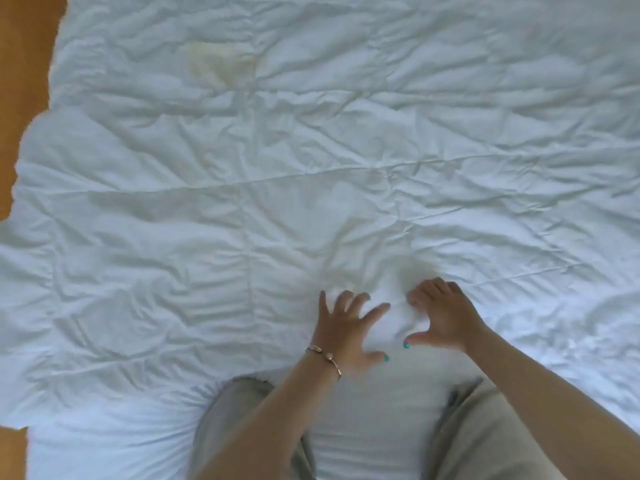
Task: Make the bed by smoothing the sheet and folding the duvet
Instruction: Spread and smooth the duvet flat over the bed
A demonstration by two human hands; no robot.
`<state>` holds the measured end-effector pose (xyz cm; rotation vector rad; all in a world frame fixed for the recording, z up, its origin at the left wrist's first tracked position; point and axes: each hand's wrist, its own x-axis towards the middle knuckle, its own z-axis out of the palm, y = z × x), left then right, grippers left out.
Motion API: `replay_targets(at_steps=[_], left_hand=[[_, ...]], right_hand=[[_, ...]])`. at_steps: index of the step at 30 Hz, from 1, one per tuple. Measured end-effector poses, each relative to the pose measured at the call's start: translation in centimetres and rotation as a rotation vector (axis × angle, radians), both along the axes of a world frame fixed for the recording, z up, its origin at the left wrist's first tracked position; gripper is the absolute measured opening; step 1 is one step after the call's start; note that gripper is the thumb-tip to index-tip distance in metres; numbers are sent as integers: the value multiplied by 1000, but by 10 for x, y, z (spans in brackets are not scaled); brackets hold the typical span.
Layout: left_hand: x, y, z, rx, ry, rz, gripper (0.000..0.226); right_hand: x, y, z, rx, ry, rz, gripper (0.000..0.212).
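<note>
head view: looking straight down, one camera only
duvet (311, 150): white, quilted, heavily wrinkled, spread flat over almost the whole frame; its near edge runs just in front of the person's knees
left hand (341, 329): palm down on the duvet near its near edge, fingers spread and straight, pressing flat, gripping nothing
right hand (441, 315): just beside the left, fingers curled at the knuckles with tips dug into the fabric, thumb stretched out toward the left; a small ridge of duvet bunched between the two hands; cannot tell if cloth is truly pinched
bracelet (327, 356): gold-toned, on left wrist
nails: teal polish on both thumbs
stain (220, 65): yellowish patch, far left part of duvet, well apart from both hands
trousers (485, 434): beige, knees on the white bedding
floor (20, 64): orange-brown, along left edge
writing: none readable
</note>
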<state>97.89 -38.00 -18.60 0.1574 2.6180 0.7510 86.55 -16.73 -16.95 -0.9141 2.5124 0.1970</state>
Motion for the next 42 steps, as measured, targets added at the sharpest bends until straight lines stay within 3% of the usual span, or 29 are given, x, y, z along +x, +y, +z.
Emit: replay_targets(at_steps=[2, 4, 6, 9, 13, 16, 17, 19, 21, 23, 26, 28, 33, 42], left_hand=[[-17, 56, -13, -161, -93, -127, 106], [-32, 84, -28, -274, -160, -88, 109], [-43, 93, -28, -354, -103, 17, 101], [-40, 91, -22, -370, -30, 107, 85], [-32, 96, 2, -413, -399, 19, 74], [-82, 107, 21, -387, -750, -44, 58], [-105, 107, 29, -339, -843, 16, 57], [-155, 99, 42, -214, -815, 226, 62], [-204, 98, 46, -216, -493, 397, 64], [-252, 112, 35, -276, -265, 532, 80], [-297, 144, 9, -370, -469, 553, 136], [-306, 154, -14, -495, -598, 506, 154], [-328, 150, -35, -461, -751, 531, 163], [-346, 144, -60, -393, -980, 518, 154]], right_hand=[[-24, 55, -16, 140, 56, 76, 101], [-54, 89, -31, 140, 101, 50, 111], [-83, 102, -35, 57, 80, 82, 103], [-96, 110, -22, -65, -108, 149, 69], [-81, 126, -12, 71, -488, 247, 48], [-112, 134, 3, -75, -868, -112, 46], [-134, 138, 9, -186, -826, -234, 46], [-188, 142, 11, -300, -461, -276, 57], [-243, 143, 7, -156, -198, -180, 88], [-288, 141, -4, 65, -189, -150, 116], [-312, 138, -34, 250, -286, -158, 135], [-313, 133, -50, 280, -296, -175, 140], [-319, 128, -65, 306, -301, -206, 143], [-324, 110, -77, 456, -322, -183, 139]])
